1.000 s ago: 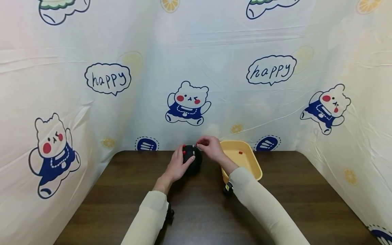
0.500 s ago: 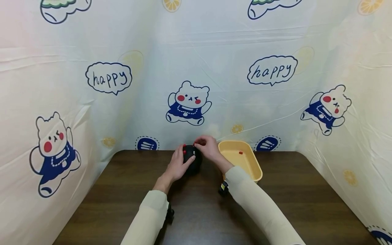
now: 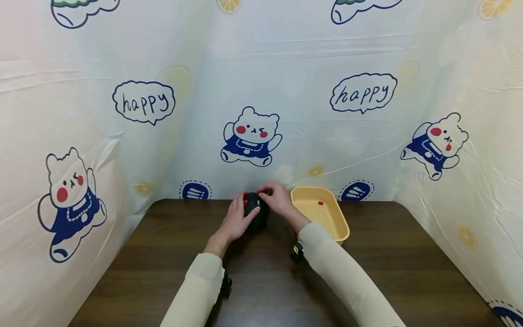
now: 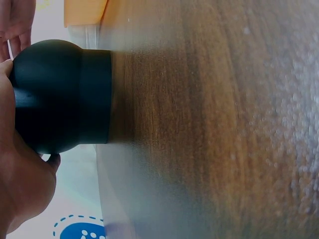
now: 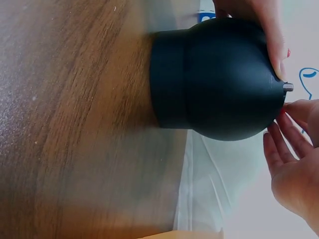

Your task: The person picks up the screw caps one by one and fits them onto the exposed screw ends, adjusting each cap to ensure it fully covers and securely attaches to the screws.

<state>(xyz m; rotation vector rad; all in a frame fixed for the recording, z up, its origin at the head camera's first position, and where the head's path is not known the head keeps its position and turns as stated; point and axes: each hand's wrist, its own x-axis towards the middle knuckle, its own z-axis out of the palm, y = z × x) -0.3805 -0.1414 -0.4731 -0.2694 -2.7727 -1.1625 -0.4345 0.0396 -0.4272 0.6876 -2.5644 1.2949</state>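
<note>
A black dome-shaped object (image 3: 256,222) with a straight-sided base stands upright at the table's back edge. My left hand (image 3: 234,221) grips it from the left, fingers and thumb spread round its upper part. On top, near my left fingers, sit small red caps (image 3: 246,202). A bare threaded metal stud (image 5: 288,87) sticks up from the top, as the right wrist view shows. Beside that stud my right hand (image 3: 281,200) pinches a small red cap (image 5: 282,111) against the dome's top. The fingertips partly hide this cap.
To the right stands a yellow plastic tub (image 3: 344,225), with a small red piece (image 3: 320,203) lying in it. Behind the brown wooden table (image 3: 261,281) hangs a printed curtain (image 3: 298,150). My right forearm passes in front of the tub's near left side.
My right hand has moved left and slightly down, bringing the red cap from beside the dome onto its top, where a stud showed earlier. The left hand keeps its hold.
</note>
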